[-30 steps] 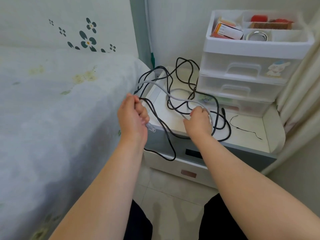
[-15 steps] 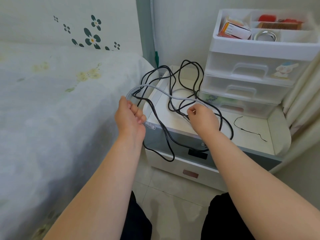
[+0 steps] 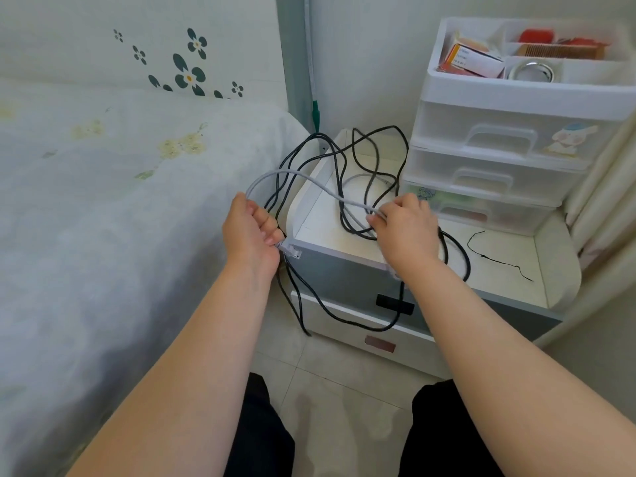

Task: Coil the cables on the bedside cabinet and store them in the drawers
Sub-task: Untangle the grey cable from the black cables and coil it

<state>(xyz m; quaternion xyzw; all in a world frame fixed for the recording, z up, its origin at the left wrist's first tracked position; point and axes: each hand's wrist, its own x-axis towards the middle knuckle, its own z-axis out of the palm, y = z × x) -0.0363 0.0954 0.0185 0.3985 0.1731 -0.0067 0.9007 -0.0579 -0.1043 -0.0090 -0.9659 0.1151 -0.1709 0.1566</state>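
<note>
A grey network cable (image 3: 311, 182) arcs between my two hands above the bedside cabinet (image 3: 351, 277). My left hand (image 3: 253, 235) is closed around its end, and the clear plug (image 3: 292, 252) sticks out below my fingers. My right hand (image 3: 406, 228) pinches the same grey cable over the cabinet top. A long black cable (image 3: 370, 156) lies tangled in loops on the cabinet and hangs down over the grey drawer front to the white lower drawer (image 3: 347, 333). Both cabinet drawers are closed.
A white plastic drawer unit (image 3: 495, 160) with a tray of small items on top stands at the back right of the cabinet. A thin black thread (image 3: 495, 258) lies at its front right. The bed (image 3: 103, 218) borders the cabinet on the left, curtains on the right.
My left hand has drawn the grey cable's end up and to the left, forming a raised loop. My right hand has shifted along the cable and lifted off the cabinet top.
</note>
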